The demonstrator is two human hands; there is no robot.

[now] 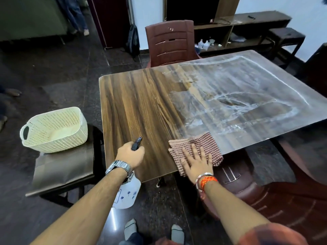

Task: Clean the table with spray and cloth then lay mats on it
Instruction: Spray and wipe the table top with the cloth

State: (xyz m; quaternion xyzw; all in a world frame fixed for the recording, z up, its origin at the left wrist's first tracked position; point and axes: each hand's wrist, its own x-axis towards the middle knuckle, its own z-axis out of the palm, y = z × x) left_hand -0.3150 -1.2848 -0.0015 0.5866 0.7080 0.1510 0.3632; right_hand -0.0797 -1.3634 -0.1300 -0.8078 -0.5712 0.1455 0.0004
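1 basket (pixel 58 140) beside table (pixel 134 103); left hand (pixel 130 153) around sprayer (pixel 128 193), right hand (pixel 196 163) flat on cloth (pixel 205 144).

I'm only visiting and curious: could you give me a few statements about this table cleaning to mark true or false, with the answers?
1. The left hand grips the spray bottle. True.
2. The cloth lies in the basket. False: it lies at the near edge of the table, under the right hand.
3. The right hand rests flat on the cloth, fingers straight. True.
4. The whole table looks wet. False: streaks cover only its right part; the left part looks dry.
5. The basket stands on the table. False: it stands on a stool beside it.
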